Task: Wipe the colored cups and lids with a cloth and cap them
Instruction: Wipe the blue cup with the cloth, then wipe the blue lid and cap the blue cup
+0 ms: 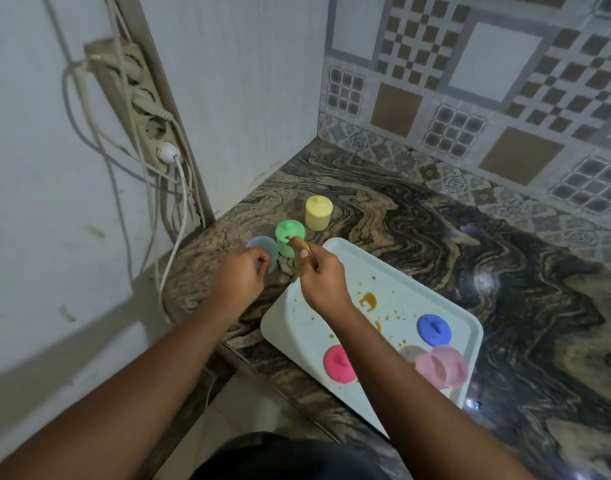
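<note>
The marbled desk (pixel 435 237) is carrying a stained white tray (pixel 331 258) at its front edge, holding a pink cup (pixel 442 367) lying on its side, a blue lid (pixel 433 329) and a red lid (pixel 338 362). Capped yellow (pixel 317 213) and green (pixel 287 242) cups are standing toward the back left corner. My left hand (pixel 241 271) is grasping a pale blue cup (pixel 264 252); my right hand (pixel 323 277) is pinching a brownish cloth (pixel 299 249).

Both arms outstretched; left hand (pixel 240 271) curled, gripping; right hand (pixel 323 275) pinching, fingers closed.
</note>
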{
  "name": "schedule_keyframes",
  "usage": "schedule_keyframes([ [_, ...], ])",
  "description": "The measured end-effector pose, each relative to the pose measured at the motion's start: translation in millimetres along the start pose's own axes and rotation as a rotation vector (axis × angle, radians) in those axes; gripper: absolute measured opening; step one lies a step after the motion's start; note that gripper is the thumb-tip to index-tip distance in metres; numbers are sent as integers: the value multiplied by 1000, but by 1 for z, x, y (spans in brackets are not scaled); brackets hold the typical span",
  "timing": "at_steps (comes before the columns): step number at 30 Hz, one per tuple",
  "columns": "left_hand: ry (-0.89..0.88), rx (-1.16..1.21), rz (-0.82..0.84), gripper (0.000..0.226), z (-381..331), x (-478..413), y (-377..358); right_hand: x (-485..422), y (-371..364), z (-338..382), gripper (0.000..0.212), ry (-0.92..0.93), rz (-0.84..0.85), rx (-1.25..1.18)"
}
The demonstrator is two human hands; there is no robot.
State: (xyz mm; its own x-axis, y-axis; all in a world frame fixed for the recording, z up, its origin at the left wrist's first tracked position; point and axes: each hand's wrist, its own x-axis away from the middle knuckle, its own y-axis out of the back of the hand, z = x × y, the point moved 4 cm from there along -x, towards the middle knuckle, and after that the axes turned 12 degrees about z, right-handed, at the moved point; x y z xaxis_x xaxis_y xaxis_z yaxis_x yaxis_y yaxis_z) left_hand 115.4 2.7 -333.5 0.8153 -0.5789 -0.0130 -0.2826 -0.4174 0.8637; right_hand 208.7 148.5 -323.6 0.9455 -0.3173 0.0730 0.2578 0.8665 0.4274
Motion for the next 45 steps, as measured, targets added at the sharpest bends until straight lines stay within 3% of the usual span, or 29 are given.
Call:
schedule_keyframes([
  [16, -26, 24, 15, 12, 35, -6, -7, -1, -25, 5, 32, -40, -18, 3],
  [22, -20, -35, 6, 29, 29, 1, 12, 1, -24, 13, 32, -36, -19, -11],
  [26, -35, 17, -92, 32, 1, 21, 43, 15, -2, 18, 30, -34, -41, -44],
  [31, -192, 170, -135, 26, -74, 8, 42, 38, 55, 13, 27, -19, -131, -79],
  [35, -279, 265, 19, 22, -145, -7, 2, 69, 118, -8, 30, -49, -229, -106],
  [40, -377, 142, 343, 25, -221, -10, -75, 112, 194, -41, 26, -116, -294, -7],
  [45, -411, -19, 586, 30, -252, -9, -141, 141, 229, -85, 32, -220, -286, 44],
])
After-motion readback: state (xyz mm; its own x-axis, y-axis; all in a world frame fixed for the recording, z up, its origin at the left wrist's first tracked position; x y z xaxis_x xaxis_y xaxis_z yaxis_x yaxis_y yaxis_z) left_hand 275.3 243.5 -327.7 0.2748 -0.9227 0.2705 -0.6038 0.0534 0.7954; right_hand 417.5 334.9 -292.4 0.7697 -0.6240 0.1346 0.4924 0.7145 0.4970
